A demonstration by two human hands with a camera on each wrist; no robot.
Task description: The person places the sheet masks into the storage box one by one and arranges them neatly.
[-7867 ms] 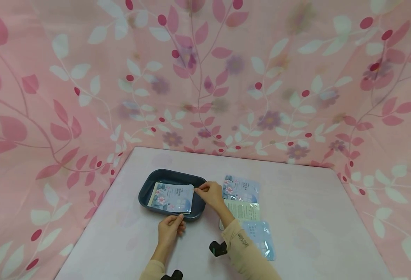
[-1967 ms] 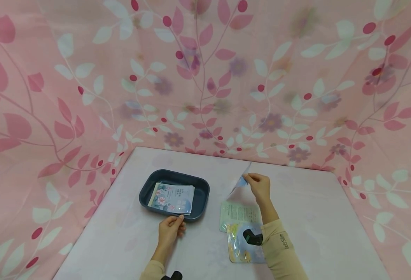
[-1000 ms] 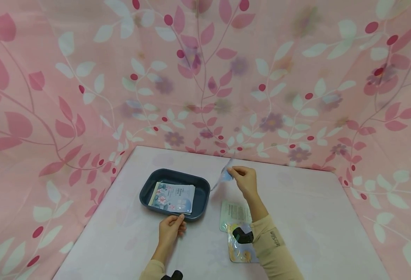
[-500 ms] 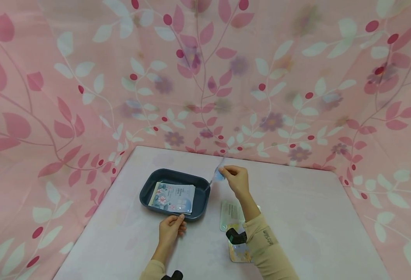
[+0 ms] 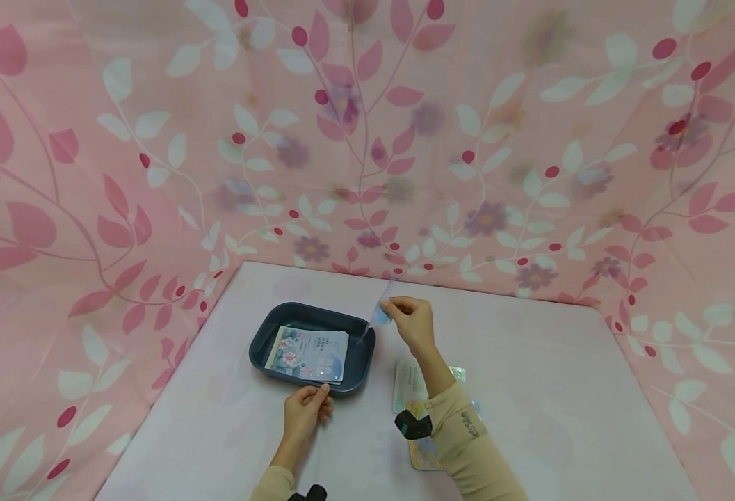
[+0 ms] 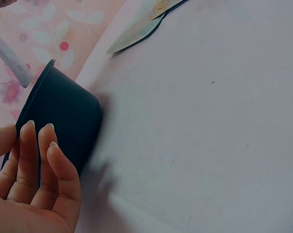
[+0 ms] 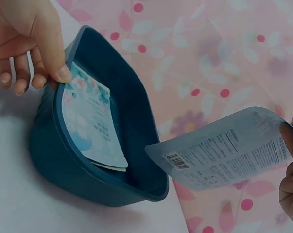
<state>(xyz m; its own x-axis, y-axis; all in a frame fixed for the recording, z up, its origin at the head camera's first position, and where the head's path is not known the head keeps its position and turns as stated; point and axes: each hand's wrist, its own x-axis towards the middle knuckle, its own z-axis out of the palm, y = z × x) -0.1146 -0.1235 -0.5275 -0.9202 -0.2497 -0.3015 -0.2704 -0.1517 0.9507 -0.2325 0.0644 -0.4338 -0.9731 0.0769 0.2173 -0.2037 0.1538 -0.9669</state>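
Note:
My left hand (image 5: 304,410) pinches the near rim of a dark blue plastic basin (image 5: 370,348), thumb over the inside and fingers along the outer wall. A stack of flat sachets (image 5: 311,355) lies in the basin, the top one blue with pink flowers. My right hand (image 5: 412,321) pinches one edge of another sachet (image 7: 224,150), its printed back with a barcode seen in the right wrist view. That sachet hangs tilted at the basin's right side, its lower corner just over the rim.
A pale green sachet (image 5: 407,386) and a yellow-and-blue sachet (image 5: 422,456) lie overlapping on the white table (image 5: 561,390), partly hidden under the right forearm. Pink floral cloth (image 5: 367,139) hangs behind the table.
My right hand went from the basin to the flowered sachet at the back right, lifted it, and carried it left to the basin's right rim. My left hand stayed on the rim.

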